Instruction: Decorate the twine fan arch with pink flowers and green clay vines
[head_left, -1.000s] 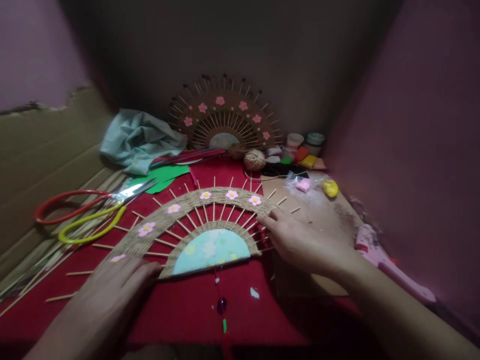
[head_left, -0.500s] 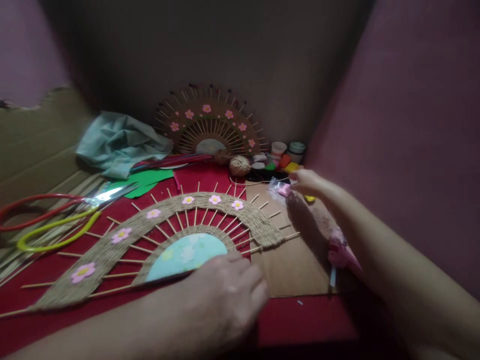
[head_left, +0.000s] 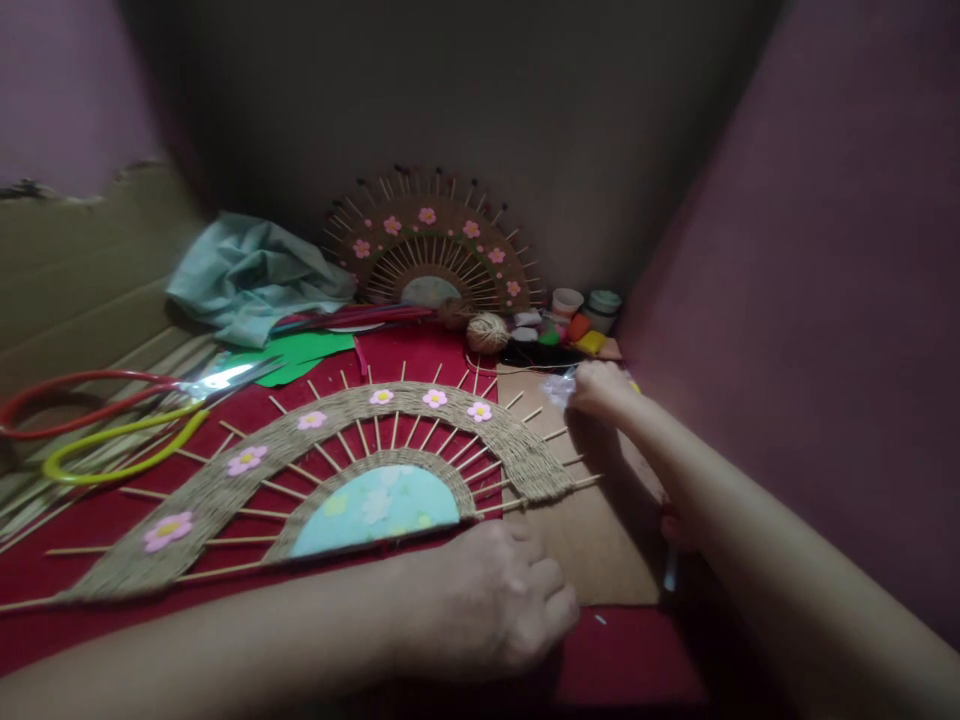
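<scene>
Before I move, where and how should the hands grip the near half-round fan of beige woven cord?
I'd grip the half-round beige woven fan by its broad outer band, left hand at the left end, right hand at the right end, from the near side: its straight side faces you, while thin wooden sticks jut beyond the arch.

L forearm [head_left: 247, 625], bare to edge of view: long, smooth in outline, tapering twd. the wrist. L hand [head_left: 487, 600], also bare: back broad & rounded, w/ knuckles [head_left: 551, 578] forming a row of low bumps. R forearm [head_left: 757, 525], likewise bare: slim nr. the wrist, wider twd. the elbow end. R hand [head_left: 606, 388]: bare, compact in outline; finger detail too sm. to tell.
</scene>
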